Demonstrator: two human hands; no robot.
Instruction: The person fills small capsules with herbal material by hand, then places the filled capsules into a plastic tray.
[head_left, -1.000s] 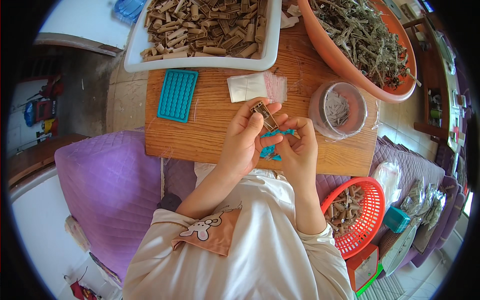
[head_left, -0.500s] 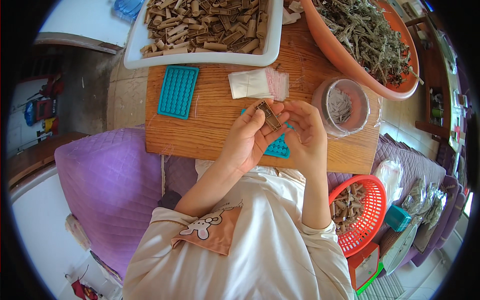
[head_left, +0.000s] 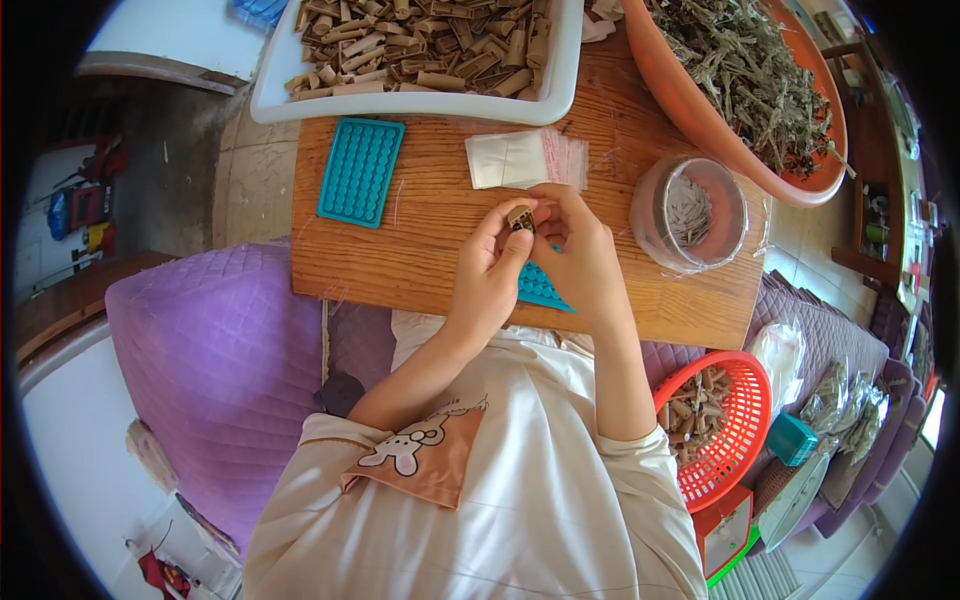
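Observation:
My left hand (head_left: 487, 270) is closed, pinching a small brown plastic holder (head_left: 520, 217) between thumb and fingers. That piece is a short trough-like shell, now tilted so that its end shows. Close against it, my right hand (head_left: 580, 250) has its fingers curled round the other side; its fingertips are partly hidden. Below both hands a teal dimpled mat (head_left: 541, 289) lies on the wooden table (head_left: 430, 270), partly covered by them. Just beyond the hands is a stack of clear plastic bags (head_left: 505, 161).
A white tub (head_left: 420, 108) of brown pieces stands at the back. Another teal mat (head_left: 361, 172) lies left. To the right are a clear round container (head_left: 650, 215) with pale slips and an orange basin (head_left: 690, 120) of dried plants. A red basket (head_left: 742, 400) sits below the table's right side.
The brown holder has turned from showing its open inside to showing its end. My right hand has moved left, in against my left hand and the piece.

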